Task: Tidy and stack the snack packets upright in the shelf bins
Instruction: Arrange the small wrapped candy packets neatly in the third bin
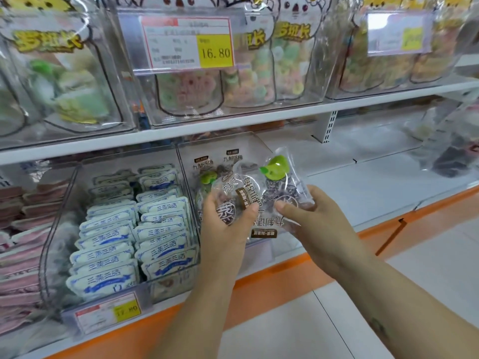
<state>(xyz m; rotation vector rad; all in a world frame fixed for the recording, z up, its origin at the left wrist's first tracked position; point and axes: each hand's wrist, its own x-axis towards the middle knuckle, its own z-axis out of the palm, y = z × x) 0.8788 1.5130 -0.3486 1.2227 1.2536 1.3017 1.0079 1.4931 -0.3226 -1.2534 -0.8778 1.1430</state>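
Both my hands hold clear plum snack packets with green plum prints and brown labels, just in front of the middle clear bin (261, 151) on the lower shelf. My left hand (225, 224) grips one packet (233, 190) with the thumb across its face. My right hand (308, 218) pinches another packet (282, 182) that is tilted, its green print at the top. A third packet (267, 226) hangs upside down between the hands. Two more of the same packets (220, 161) stand upright at the back of that bin.
Left of the plum bin, a clear bin (62, 203) holds several blue-and-white packets in two rows, with a price tag (108, 316) below. Pink packets (20, 242) fill the far left. The upper shelf carries bins of candy bags (261, 66). An orange shelf edge (324, 257) runs along the front.
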